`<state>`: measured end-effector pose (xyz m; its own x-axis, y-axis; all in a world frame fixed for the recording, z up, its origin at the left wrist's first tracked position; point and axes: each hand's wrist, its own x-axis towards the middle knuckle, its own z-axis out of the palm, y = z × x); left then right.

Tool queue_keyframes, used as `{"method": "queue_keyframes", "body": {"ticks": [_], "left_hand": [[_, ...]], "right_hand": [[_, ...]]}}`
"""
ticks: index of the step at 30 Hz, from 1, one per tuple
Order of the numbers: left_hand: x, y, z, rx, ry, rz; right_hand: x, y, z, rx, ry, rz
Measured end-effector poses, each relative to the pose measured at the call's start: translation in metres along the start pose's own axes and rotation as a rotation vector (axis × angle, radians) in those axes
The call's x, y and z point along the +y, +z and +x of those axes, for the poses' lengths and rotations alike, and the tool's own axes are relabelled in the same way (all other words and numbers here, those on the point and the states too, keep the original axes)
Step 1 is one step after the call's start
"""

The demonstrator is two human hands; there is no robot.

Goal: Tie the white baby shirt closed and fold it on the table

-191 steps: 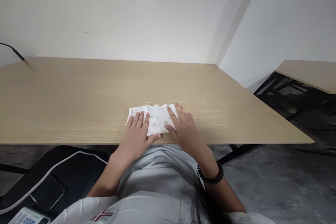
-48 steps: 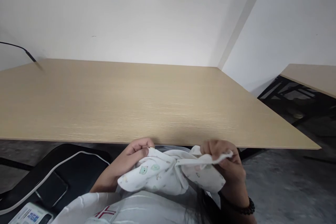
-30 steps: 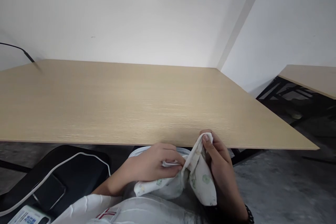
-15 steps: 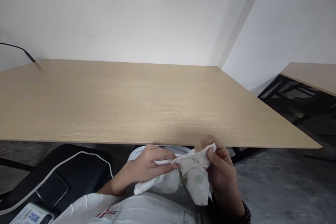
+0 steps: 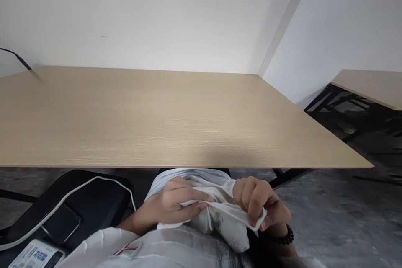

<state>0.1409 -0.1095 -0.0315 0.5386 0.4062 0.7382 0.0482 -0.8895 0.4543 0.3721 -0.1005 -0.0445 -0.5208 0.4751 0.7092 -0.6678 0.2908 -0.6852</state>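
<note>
A soft white cloth [image 5: 230, 228] with a small green print lies bunched over my lap, below the desk's front edge. Its exact kind I cannot make out among the folds. My left hand [image 5: 176, 201] pinches one edge of it between thumb and fingers. On the other side, my right hand [image 5: 262, 201] is closed on the cloth's edge, fingers curled and a corner poking out beneath them. The edge runs stretched between both hands, and part of the cloth hangs down below.
A wooden desk [image 5: 176, 121] spans the view in front of me, against a white partition [image 5: 141, 21]. At lower left is a black chair [image 5: 94, 205] with a white cable [image 5: 72, 194] and a labelled device [image 5: 36, 255]. Another desk [image 5: 370, 86] stands at right.
My right hand has turned over and lowered, its fingers now curled over the cloth edge. The cloth has dropped and spread between the hands. The view has tilted slightly down.
</note>
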Motion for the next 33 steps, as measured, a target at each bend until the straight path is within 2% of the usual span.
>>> {"method": "queue_keyframes", "body": {"ticks": [3,5,7,8,10,12,14,16,19,22,25,27,30,33], "left_hand": [[0.001,-0.001,0.000,0.070,0.007,-0.024],[0.001,-0.003,-0.001,0.169,-0.004,-0.030],[0.001,-0.006,-0.001,0.279,-0.049,-0.050],[0.001,-0.007,-0.001,0.296,-0.070,-0.086],[0.000,-0.009,0.000,0.216,-0.086,-0.218],[0.000,-0.009,0.002,0.028,-0.076,-0.386],[0.000,-0.008,0.006,-0.162,-0.103,-0.502],[0.001,-0.008,0.009,-0.309,-0.140,-0.563],[0.002,-0.009,0.014,-0.427,-0.183,-0.595],[0.002,-0.010,0.016,-0.476,-0.201,-0.624],[0.001,-0.010,0.016,-0.494,-0.205,-0.655],[0.000,-0.009,0.016,-0.493,-0.207,-0.669],[0.001,-0.009,0.015,-0.455,-0.213,-0.665],[-0.001,-0.013,0.008,-0.384,-0.269,-0.633]], "right_hand": [[0.004,-0.005,-0.003,-0.076,0.044,0.040],[0.003,-0.011,-0.007,-0.196,0.070,0.076],[-0.002,-0.015,-0.011,-0.308,0.048,0.128],[-0.006,-0.016,-0.011,-0.301,0.026,0.136],[-0.013,-0.012,-0.009,-0.151,0.009,0.059],[-0.019,-0.004,-0.001,0.030,0.061,-0.114],[-0.023,0.005,0.008,0.062,0.145,-0.273],[-0.024,0.008,0.013,0.025,0.211,-0.347],[-0.027,-0.004,0.005,0.073,0.280,-0.351],[-0.035,-0.028,-0.017,0.195,0.504,-0.410],[-0.042,-0.048,-0.037,0.093,0.821,-0.485],[-0.041,-0.054,-0.044,-0.005,0.945,-0.501],[-0.030,-0.055,-0.045,-0.094,0.993,-0.459],[-0.018,-0.052,-0.040,-0.161,0.968,-0.421]]}}
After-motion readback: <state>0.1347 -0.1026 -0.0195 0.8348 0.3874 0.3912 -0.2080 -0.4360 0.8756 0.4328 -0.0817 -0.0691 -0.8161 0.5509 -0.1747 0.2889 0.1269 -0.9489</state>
